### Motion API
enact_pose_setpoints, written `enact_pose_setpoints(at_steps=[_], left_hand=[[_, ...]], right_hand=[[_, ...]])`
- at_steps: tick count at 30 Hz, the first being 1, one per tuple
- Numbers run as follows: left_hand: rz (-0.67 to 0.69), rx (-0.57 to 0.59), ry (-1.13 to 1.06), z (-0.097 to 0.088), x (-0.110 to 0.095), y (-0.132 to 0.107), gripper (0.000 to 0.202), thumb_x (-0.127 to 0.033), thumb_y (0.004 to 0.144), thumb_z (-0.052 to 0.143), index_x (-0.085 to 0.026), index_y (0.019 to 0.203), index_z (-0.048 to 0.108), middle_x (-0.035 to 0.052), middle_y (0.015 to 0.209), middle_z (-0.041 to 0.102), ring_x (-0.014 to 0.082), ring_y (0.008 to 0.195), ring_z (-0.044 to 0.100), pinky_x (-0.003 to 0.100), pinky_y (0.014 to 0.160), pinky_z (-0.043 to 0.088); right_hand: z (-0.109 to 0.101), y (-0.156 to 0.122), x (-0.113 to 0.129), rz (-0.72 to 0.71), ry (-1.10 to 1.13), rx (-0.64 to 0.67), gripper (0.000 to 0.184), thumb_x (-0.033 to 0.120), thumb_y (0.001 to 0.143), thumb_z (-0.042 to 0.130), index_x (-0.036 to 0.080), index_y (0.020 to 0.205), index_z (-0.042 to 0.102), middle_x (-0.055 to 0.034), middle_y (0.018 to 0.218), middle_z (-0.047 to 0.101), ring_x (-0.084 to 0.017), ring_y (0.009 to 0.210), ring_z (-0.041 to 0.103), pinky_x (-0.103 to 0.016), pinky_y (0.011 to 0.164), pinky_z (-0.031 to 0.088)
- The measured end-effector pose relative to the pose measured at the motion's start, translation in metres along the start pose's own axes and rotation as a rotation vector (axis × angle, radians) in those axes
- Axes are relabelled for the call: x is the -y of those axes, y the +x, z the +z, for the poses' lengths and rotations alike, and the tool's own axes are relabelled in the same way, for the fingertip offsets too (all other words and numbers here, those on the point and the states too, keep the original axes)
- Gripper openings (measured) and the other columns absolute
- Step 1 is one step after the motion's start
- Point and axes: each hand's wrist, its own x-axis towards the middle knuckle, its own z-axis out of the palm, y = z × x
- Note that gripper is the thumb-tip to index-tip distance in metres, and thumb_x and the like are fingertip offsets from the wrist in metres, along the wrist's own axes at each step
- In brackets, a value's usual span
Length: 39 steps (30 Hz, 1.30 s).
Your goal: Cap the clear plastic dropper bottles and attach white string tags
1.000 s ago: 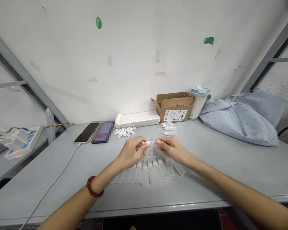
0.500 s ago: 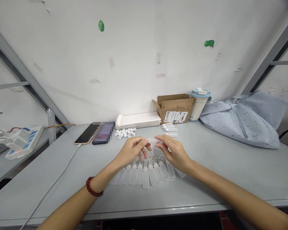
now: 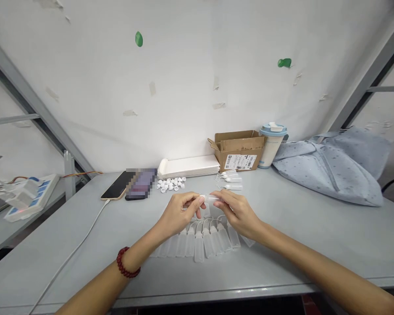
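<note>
We note both hands raised just above the desk (image 3: 298, 227) at the centre of the frame. Our left hand (image 3: 179, 214) pinches the white cap end of a small clear bottle (image 3: 210, 198) between thumb and fingertips; our right hand (image 3: 239, 212) pinches its other end, so each grip is closed on the same bottle, held level between them. Compared with half a second ago, the hands sit slightly lower in the frame and closer together, and the bottle lies more nearly horizontal. Directly below the hands a row of bottles (image 3: 200, 238) lies side by side on the desk, unchanged in place. Behind the hands, toward the wall, we see a heap of white caps (image 3: 171, 183) and three finished bottles (image 3: 231, 180). Further back stand a cardboard box (image 3: 238, 151) and a cup (image 3: 271, 144). A phone (image 3: 114, 188) lies at centre left, its cable running toward the lower left.
</note>
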Motion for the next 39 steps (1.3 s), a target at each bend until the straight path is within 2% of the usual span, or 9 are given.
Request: enact_pose_setpoints(at_steps=[4,7,10,13,19,24,27,33,39], left_hand=[[0.072,-0.01,0.12,-0.001,0.0,-0.001,0.03,-0.035,0.088,0.043,-0.016,0.074,0.063,0.0025,0.064,0.066,0.0144,0.064,0.059,0.021,0.054,0.039],[0.136,-0.015,0.179,0.001,0.003,-0.002,0.024,-0.028,0.087,0.044,-0.017,0.075,0.061,0.0027,0.068,0.067,0.0145,0.066,0.06,0.021,0.051,0.038],[0.217,-0.031,0.172,0.006,0.007,-0.004,0.016,-0.018,0.085,0.041,-0.017,0.075,0.055,0.0003,0.061,0.062,0.0118,0.056,0.058,0.02,0.048,0.037],[0.203,-0.087,0.144,0.008,0.009,-0.004,0.014,-0.015,0.084,0.039,-0.018,0.077,0.051,-0.0016,0.058,0.058,0.0107,0.052,0.058,0.019,0.044,0.036],[0.105,-0.21,0.096,-0.003,0.006,0.001,0.015,-0.027,0.088,0.043,-0.018,0.097,0.051,0.0037,0.09,0.063,0.0084,0.053,0.06,0.02,0.048,0.041],[0.04,-0.186,0.181,-0.009,0.011,0.007,0.017,-0.029,0.087,0.044,-0.018,0.094,0.054,0.0027,0.083,0.065,0.0104,0.057,0.06,0.021,0.052,0.042],[0.003,-0.194,0.214,-0.013,0.019,0.011,0.017,-0.029,0.086,0.044,-0.018,0.092,0.055,0.0018,0.079,0.064,0.0115,0.058,0.06,0.022,0.053,0.042],[-0.046,-0.241,0.249,-0.025,0.035,0.019,0.021,-0.032,0.086,0.043,-0.018,0.094,0.056,0.0027,0.083,0.065,0.0123,0.057,0.061,0.024,0.055,0.042],[-0.091,-0.254,0.279,-0.029,0.04,0.022,0.024,-0.033,0.085,0.043,-0.017,0.097,0.057,0.0023,0.078,0.066,0.0123,0.052,0.058,0.024,0.052,0.041]], right_hand=[[-0.006,0.005,0.005,0.27,0.295,0.118,0.029,0.037,0.09,0.041,0.018,0.082,0.061,0.0007,0.062,0.048,-0.012,0.056,0.043,-0.025,0.054,0.034],[-0.005,0.007,0.005,0.523,0.589,0.214,0.037,0.049,0.082,0.049,0.016,0.065,0.052,0.0047,0.054,0.035,-0.008,0.046,0.028,-0.022,0.044,0.023],[0.001,0.007,0.005,0.755,0.814,0.288,0.044,0.057,0.076,0.051,0.017,0.058,0.043,0.0069,0.049,0.032,-0.005,0.042,0.019,-0.022,0.042,0.014],[0.004,0.006,0.009,0.819,0.877,0.254,0.046,0.059,0.074,0.052,0.017,0.06,0.042,0.0075,0.048,0.033,-0.004,0.04,0.018,-0.022,0.042,0.013],[-0.011,0.015,0.006,0.662,0.659,0.096,0.048,0.057,0.081,0.046,0.017,0.055,0.043,0.0046,0.05,0.038,-0.007,0.043,0.033,-0.023,0.046,0.029],[-0.028,0.021,-0.023,0.621,0.337,0.086,0.041,0.051,0.083,0.043,0.016,0.061,0.049,0.0009,0.057,0.05,-0.009,0.046,0.04,-0.024,0.048,0.034],[-0.037,0.021,-0.045,0.571,0.1,0.143,0.033,0.043,0.082,0.045,0.016,0.066,0.053,-0.0021,0.065,0.057,-0.011,0.051,0.046,-0.024,0.05,0.035],[-0.049,0.022,-0.072,0.654,-0.093,0.186,0.027,0.033,0.082,0.043,0.014,0.069,0.057,-0.0049,0.068,0.063,-0.012,0.052,0.052,-0.023,0.049,0.037],[-0.047,0.021,-0.074,0.767,-0.142,0.269,0.028,0.041,0.085,0.042,0.016,0.078,0.051,-0.0032,0.058,0.063,-0.012,0.043,0.05,-0.022,0.046,0.036]])
